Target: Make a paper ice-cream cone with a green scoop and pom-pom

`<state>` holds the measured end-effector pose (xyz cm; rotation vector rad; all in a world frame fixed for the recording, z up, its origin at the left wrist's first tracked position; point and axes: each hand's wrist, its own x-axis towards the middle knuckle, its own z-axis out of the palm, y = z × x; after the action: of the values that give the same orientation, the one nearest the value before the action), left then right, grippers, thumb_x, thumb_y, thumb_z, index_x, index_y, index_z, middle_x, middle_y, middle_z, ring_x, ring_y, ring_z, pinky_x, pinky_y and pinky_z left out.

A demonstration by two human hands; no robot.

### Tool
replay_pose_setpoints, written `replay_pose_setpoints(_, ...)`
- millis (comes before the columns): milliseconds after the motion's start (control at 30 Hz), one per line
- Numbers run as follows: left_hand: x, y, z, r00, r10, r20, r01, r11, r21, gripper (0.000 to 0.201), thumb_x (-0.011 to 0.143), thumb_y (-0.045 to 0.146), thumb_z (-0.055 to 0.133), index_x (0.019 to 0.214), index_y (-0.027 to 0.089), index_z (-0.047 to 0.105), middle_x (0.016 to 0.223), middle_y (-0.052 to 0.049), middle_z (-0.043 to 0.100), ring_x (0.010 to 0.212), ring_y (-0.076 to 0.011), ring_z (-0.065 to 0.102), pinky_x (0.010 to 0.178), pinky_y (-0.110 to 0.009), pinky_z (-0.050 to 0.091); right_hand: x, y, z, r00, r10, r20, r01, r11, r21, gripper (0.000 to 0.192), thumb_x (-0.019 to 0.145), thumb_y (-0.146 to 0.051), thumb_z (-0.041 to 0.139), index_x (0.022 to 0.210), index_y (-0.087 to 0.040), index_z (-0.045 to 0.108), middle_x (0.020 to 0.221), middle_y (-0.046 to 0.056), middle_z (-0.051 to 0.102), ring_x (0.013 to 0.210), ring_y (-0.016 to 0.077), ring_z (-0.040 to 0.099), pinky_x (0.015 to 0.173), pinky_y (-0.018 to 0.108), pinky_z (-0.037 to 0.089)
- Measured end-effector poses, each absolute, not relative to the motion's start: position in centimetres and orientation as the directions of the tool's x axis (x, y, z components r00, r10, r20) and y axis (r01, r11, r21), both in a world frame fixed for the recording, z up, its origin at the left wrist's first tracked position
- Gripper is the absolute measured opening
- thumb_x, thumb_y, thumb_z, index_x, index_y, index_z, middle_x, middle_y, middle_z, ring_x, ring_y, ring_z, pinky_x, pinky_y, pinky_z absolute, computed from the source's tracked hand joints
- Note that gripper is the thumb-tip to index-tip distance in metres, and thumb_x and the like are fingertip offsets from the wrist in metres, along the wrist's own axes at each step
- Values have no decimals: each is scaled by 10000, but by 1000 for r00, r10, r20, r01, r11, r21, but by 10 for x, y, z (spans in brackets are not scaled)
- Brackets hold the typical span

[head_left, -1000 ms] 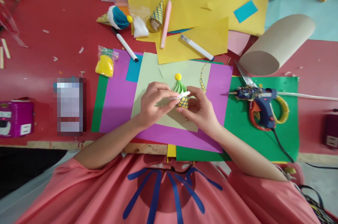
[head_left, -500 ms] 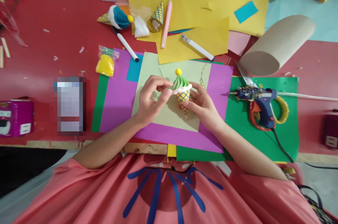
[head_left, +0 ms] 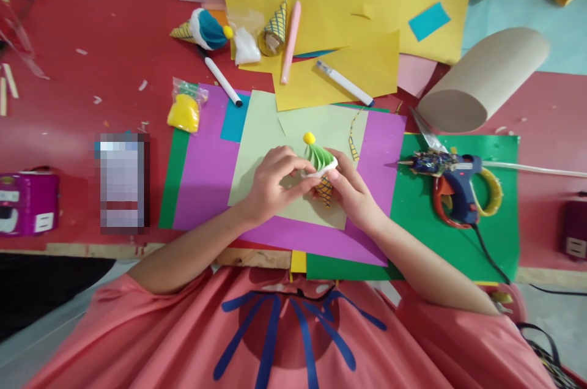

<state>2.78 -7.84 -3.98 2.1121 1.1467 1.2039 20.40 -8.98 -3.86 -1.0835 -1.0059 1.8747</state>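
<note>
The green-swirled cone (head_left: 323, 160) is held over pale paper (head_left: 261, 126) near the counter's (head_left: 73, 89) six-o'clock edge. The left hand's (head_left: 268, 184) fingers pinch its white rim; the right hand's (head_left: 358, 196) fingers grip its right side. At ten o'clock, a clear bag (head_left: 198, 92) contains yellow material (head_left: 184, 112); at eleven, another bag (head_left: 247, 19) contains white material (head_left: 246, 48).

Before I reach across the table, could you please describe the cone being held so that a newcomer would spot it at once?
On the red table, find the pale green sheet over a purple sheet. There, the left hand and right hand hold the craft cone between them. Unlike the blue-topped cone lying farther back, its swirl is green, with a white band beneath.
</note>
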Motion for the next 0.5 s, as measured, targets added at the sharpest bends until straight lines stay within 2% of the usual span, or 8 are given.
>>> replay_pose_setpoints(100, 29, -80, -37, 316, 803, 506, 459, -596, 659, 124, 871, 326, 665, 889, 225, 595, 725, 34, 599, 645, -102, 523, 617, -268, 422, 202, -89, -38, -388, 855, -344, -246, -456, -855, 415, 854, -524, 612, 1140, -264, 461, 877, -3, 624, 732, 141, 617, 713, 308, 568)
replay_pose_setpoints(267, 31, -81, -39, 305, 762, 571, 504, -638, 583, 119, 854, 261, 676, 856, 231, 561, 676, 47, 582, 613, -100, 517, 607, -271, 408, 201, -91, -40, -406, 844, -350, -275, -478, -834, 406, 840, -505, 633, 1130, -272, 472, 864, -14, 603, 759, 139, 619, 738, 303, 568)
replay_pose_setpoints(400, 32, -82, -41, 291, 756, 586, 522, -639, 565, 129, 865, 281, 662, 833, 234, 547, 642, 55, 563, 584, -99, 512, 603, -277, 404, 201, -91, -38, -374, 865, -336, -210, -432, -877, 427, 805, -527, 666, 1104, -275, 496, 916, -3, 590, 847, 150, 607, 776, 303, 562)
replay_pose_setpoints(500, 31, -82, -42, 292, 771, 567, 525, -624, 579, 130, 868, 295, 666, 842, 232, 555, 661, 54, 576, 593, -99, 514, 618, -282, 403, 201, -91, -38, -380, 864, -331, -221, -432, -875, 414, 820, -512, 658, 1124, -280, 501, 935, 1, 603, 866, 152, 611, 788, 303, 562)
